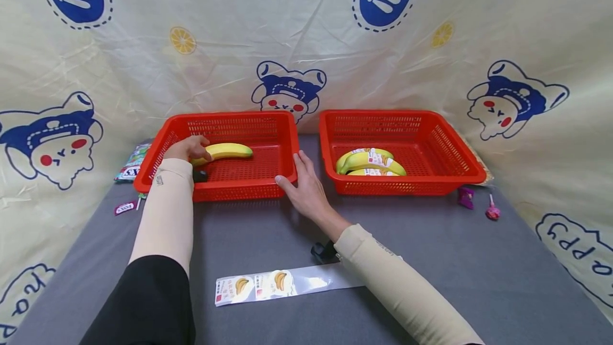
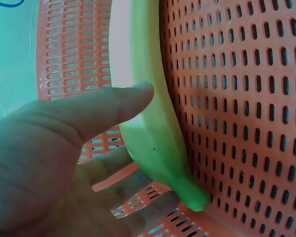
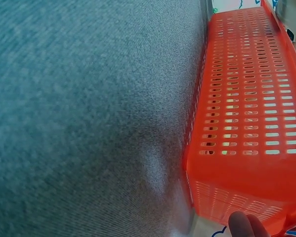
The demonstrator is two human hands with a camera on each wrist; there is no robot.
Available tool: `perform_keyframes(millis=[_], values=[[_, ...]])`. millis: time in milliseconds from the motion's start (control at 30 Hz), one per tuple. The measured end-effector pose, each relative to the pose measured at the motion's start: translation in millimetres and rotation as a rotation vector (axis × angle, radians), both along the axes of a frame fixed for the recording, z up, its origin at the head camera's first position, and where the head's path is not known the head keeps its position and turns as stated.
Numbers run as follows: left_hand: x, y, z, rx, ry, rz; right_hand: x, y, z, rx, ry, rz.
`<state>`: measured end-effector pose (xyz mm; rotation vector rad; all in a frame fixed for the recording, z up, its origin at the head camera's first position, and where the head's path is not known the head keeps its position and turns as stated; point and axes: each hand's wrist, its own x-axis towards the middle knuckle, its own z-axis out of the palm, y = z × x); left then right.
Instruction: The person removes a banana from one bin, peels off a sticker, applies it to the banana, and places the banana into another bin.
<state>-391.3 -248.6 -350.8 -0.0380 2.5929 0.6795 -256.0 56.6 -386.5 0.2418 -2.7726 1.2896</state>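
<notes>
A single yellow banana with a green tip (image 2: 143, 113) lies in the left red basket (image 1: 244, 190). My left hand (image 1: 188, 149) reaches into that basket and grips the banana near one end. In the left wrist view, the thumb (image 2: 118, 103) lies across its top and the other fingers go round behind it. My right hand (image 1: 306, 188) has its fingers extended and touches the right end of the same basket. From the right wrist, the basket's perforated side (image 3: 246, 98) shows, with fingertips (image 3: 241, 224) at its lower corner.
The right red basket (image 1: 397, 188) holds several bananas (image 1: 373, 162) with labels. A strip of banana stickers (image 1: 268, 284) lies on the grey table, partly under my right forearm. Sweets (image 1: 465, 197), a lollipop (image 1: 492, 211) and a snack bag (image 1: 131, 164) lie at the sides.
</notes>
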Motion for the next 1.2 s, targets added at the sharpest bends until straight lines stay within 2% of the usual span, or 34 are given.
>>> perform_keyframes(millis=[133, 367, 500, 700, 833, 933, 1100, 1200], values=[[0.1, -0.2, -1.7, 0.001, -0.019, -0.008, 0.8, -0.2, -0.2, -0.001, -0.003, -0.001], [4.4, 1.7, 2.4, 0.016, -0.126, 0.013, 0.4, 0.3, 1.4, 0.005, -0.001, -0.006], [5.2, -0.2, 1.2, -0.002, -0.120, 0.020, 0.1, 0.4, 1.6, 0.003, -0.005, 0.002], [3.7, -3.2, -3.4, 0.006, -0.050, -0.004, -1.1, -0.9, 1.0, -0.001, -0.014, 0.005], [3.7, -1.6, -3.3, 0.077, -0.006, 0.028, -1.3, -1.3, 0.9, 0.004, -0.019, 0.011], [6.0, 1.9, 0.5, 0.111, 0.043, 0.048, -1.2, -1.7, 0.8, 0.007, -0.021, 0.010], [8.4, 7.9, 9.4, 0.103, 0.177, 0.017, -1.6, -1.7, 1.4, 0.001, -0.020, 0.007], [9.2, 10.9, 16.7, 0.132, 0.236, 0.022, -2.2, -0.9, 1.5, 0.001, -0.019, 0.009]])
